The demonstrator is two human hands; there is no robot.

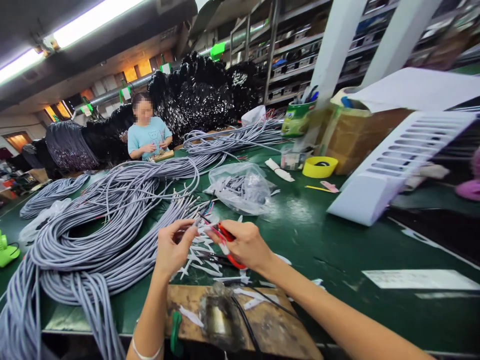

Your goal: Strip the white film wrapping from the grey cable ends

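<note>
My left hand point(173, 248) is closed, thumb and forefinger pinching the end of a grey cable point(196, 221) above the bench. Close by on its right, my right hand point(245, 243) is wrapped around red-handled scissors point(236, 262), their dark blades pointing left. Its fingertips are near thin coloured wires at the cable end; whether they grip the wires is unclear. Below both hands, white strips point(202, 260) lie scattered. To the left, a large bundle of grey cables point(112, 200) spreads over the green table point(300, 240), with several cut ends towards my hands.
A stained wooden board point(277, 325) with a metal piece lies at the front edge. Behind my hands sits a clear plastic bag point(243, 187). Yellow tape point(320, 167), a cardboard box point(348, 135) and a white slotted panel point(393, 165) stand right. A co-worker point(148, 132) sits across.
</note>
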